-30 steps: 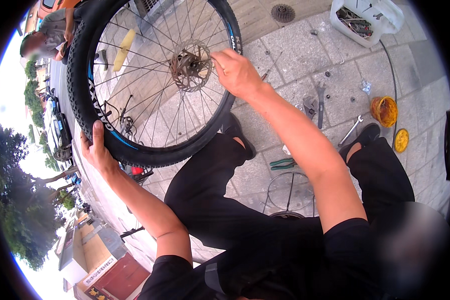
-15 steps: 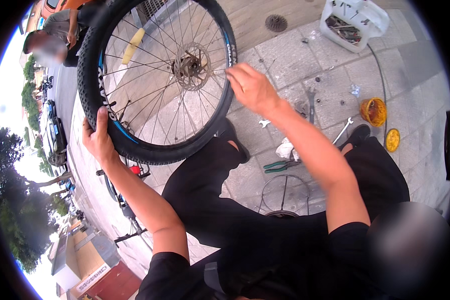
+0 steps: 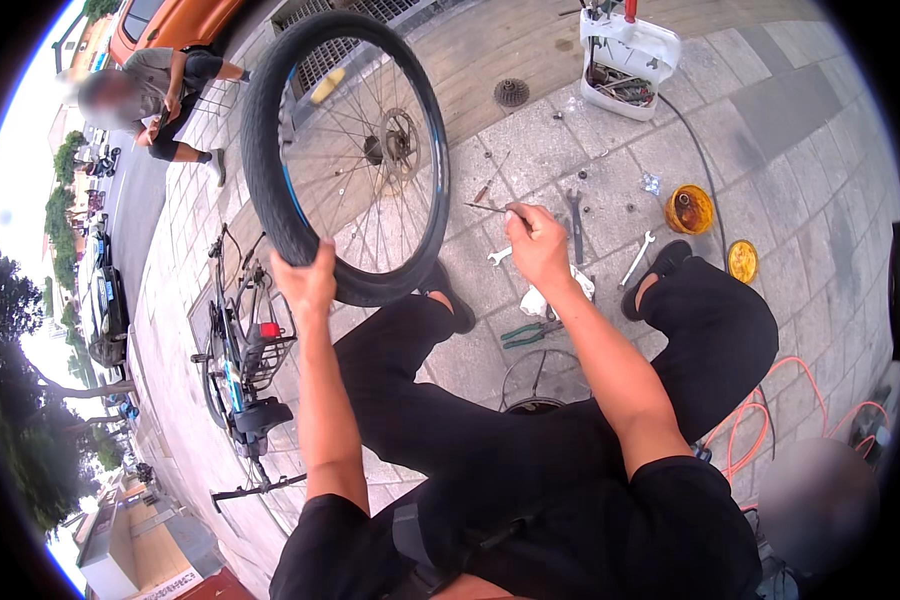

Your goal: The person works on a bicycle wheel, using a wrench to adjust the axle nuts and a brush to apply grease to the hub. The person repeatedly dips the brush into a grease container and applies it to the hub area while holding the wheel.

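Observation:
A bicycle wheel with a black knobby tyre (image 3: 271, 190), thin spokes and a brake disc (image 3: 399, 145) is held upright and slightly tilted before me. My left hand (image 3: 308, 275) grips the tyre at its lower left, thumb on the near side. To the right of the wheel, my right hand (image 3: 538, 243) is closed round a thin, dark, pointed tool (image 3: 486, 208). Its tip points left toward the tyre, apart from it. The tool's exact kind is too small to tell, and the fingers hide its rear end.
Pliers (image 3: 532, 332), a white rag (image 3: 555, 292) and wrenches (image 3: 637, 258) lie on the paving between my feet. Farther off stand a yellow grease tub (image 3: 689, 211) and a white tool container (image 3: 631, 85). A bicycle (image 3: 238, 385) lies at left; a person (image 3: 175, 100) sits beyond.
My right hand has drawn away from the wheel's right edge, and the thin tool now shows clearly. The wheel is turned more side-on, still in my left hand. The whole view has shifted.

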Demonstrator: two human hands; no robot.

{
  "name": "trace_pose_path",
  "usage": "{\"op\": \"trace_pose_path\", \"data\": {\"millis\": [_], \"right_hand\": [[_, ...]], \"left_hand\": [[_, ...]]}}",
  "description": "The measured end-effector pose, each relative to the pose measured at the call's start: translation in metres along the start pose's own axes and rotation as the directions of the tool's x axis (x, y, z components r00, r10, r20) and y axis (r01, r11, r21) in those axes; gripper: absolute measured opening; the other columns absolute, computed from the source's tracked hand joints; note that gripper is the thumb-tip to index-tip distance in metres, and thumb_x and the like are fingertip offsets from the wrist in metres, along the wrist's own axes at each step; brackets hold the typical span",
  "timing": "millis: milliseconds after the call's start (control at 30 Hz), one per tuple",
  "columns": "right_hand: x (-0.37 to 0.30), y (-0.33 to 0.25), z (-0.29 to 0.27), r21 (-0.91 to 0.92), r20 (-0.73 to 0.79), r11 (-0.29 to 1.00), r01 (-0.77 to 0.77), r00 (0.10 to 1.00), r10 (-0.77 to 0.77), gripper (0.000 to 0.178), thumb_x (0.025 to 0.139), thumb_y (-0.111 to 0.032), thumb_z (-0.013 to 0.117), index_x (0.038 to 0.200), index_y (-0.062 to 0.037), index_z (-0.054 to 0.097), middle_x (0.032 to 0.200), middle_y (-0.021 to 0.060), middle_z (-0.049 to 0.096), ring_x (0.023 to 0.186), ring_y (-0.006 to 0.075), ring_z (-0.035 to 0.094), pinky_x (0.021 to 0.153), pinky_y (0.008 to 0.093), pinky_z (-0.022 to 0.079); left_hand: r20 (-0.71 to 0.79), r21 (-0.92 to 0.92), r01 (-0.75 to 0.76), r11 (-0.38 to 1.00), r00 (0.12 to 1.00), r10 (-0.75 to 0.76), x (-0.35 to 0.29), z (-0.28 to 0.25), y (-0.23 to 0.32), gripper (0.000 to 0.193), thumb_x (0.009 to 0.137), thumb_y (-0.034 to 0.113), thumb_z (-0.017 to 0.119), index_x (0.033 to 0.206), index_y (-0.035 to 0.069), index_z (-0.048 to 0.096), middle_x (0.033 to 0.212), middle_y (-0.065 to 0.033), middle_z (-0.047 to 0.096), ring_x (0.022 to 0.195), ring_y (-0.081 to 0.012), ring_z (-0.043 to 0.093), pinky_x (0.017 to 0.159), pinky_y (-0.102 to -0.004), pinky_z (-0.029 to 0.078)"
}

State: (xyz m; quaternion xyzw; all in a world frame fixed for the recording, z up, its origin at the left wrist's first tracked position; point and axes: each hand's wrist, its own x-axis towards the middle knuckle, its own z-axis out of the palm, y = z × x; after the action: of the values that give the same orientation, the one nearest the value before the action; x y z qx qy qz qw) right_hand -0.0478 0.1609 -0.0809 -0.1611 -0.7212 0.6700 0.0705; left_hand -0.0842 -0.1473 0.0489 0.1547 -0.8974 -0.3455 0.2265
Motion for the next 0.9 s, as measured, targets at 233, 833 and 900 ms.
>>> {"op": "trace_pose_path", "data": {"millis": [233,833,900], "right_hand": [[-0.017,0.008,-0.026,0.134,-0.084,0.986,-0.103,0.990,0.115,0.023,0.094,-0.016,0.066,0.107,0.0012,0.073,0.099,0.0194,0.072,0.091,0.0314,0.070,0.082,0.0369,0.054],[-0.015,0.018,-0.028,0.243,-0.005,0.957,-0.157,0.987,0.164,0.025,0.095,-0.019,0.065,0.105,0.0033,0.073,0.077,0.0081,0.070,0.069,0.0129,0.064,0.066,0.0303,0.051],[-0.012,0.020,-0.022,0.230,-0.009,0.961,-0.151,0.988,0.157,0.025,0.094,-0.019,0.065,0.105,0.0032,0.072,0.076,0.0071,0.069,0.069,0.0123,0.064,0.067,0.0301,0.051]], "left_hand": [[0.361,0.314,0.046,0.948,0.918,-0.164,0.135,-0.011,0.129,0.071,0.070,0.031,0.087,0.118,-0.015,0.061,0.098,-0.0201,0.071,0.081,-0.0238,0.070,0.072,-0.0342,0.055],[0.117,0.115,0.044,0.992,0.991,-0.057,0.109,-0.010,-0.014,0.079,0.082,0.048,0.083,0.130,-0.010,0.057,0.112,-0.0183,0.067,0.099,-0.0239,0.064,0.088,-0.0351,0.052],[0.103,0.170,0.068,0.983,0.991,-0.086,0.115,-0.012,-0.024,0.079,0.083,0.046,0.083,0.133,-0.009,0.056,0.116,-0.0202,0.066,0.100,-0.0247,0.064,0.089,-0.0356,0.053]]}}
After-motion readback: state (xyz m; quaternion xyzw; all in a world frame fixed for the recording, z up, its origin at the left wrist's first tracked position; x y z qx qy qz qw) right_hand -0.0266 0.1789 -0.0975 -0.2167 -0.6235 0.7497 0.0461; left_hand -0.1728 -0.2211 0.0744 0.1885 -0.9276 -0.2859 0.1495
